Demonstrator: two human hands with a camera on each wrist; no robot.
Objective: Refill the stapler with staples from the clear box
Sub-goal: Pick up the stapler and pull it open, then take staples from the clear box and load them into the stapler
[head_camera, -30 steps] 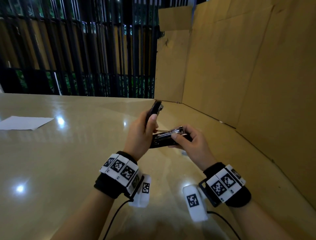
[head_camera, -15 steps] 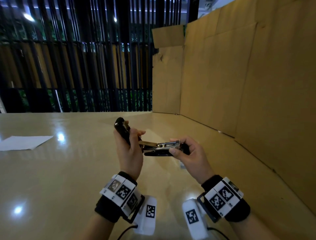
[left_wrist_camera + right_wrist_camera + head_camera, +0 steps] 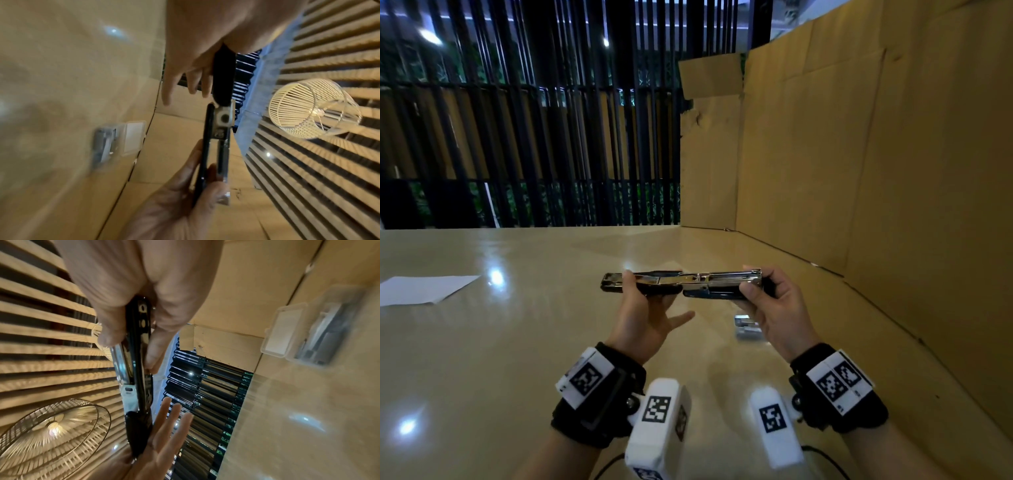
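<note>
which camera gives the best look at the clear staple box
The right wrist view: the clear box shows whole, lid swung open, only partly blurred. The left wrist view shows it open too, but smaller and blurrier. In the head view the right hand hides most of it.

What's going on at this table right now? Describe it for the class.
A person holds a stapler opened out flat above the table. The left hand clamps its black lid between thumb and palm, fingers straight. The right hand grips the metal magazine end. The clear box lies open on the table below the right hand, staples inside. Neither hand holds any staples.
</note>
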